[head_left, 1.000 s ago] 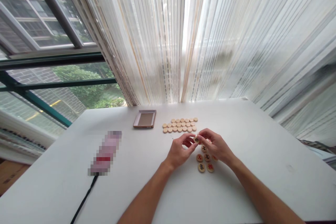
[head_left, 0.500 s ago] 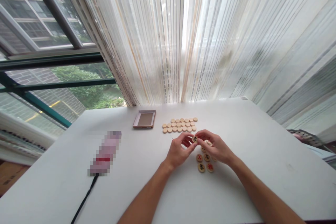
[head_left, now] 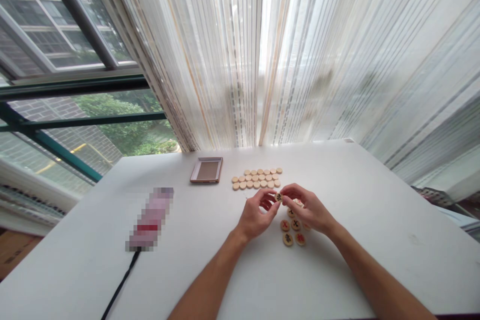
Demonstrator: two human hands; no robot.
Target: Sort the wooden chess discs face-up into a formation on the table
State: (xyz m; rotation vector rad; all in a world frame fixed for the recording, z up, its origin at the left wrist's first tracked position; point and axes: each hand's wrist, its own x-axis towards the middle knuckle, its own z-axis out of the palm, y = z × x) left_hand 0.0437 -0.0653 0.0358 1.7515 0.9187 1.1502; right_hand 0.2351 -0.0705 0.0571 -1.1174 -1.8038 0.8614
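A round wooden Chinese chess piece (head_left: 278, 198) with a black character is pinched between the fingertips of both hands, held up off the table with its marked side towards me. My left hand (head_left: 256, 215) grips it from the left, fingers curled. From the right, my right hand (head_left: 308, 210) closes on its other edge. Below the hands lie several face-up pieces, among them a red-marked piece (head_left: 285, 225), a black-marked piece (head_left: 287, 239) and another red one (head_left: 300, 238). My right hand partly hides a few more of them.
Plain-faced pieces (head_left: 260, 178) lie in three rows beyond my hands. To their left sits a shallow open box (head_left: 207, 170). A blurred-out pinkish object (head_left: 151, 220) with a black cord (head_left: 120, 285) lies on the white table (head_left: 93, 245). Curtains (head_left: 240, 60) hang behind.
The held piece has risen very slightly between the fingertips. My right hand has shifted a little, showing more of the pieces under it. All else stays in place.
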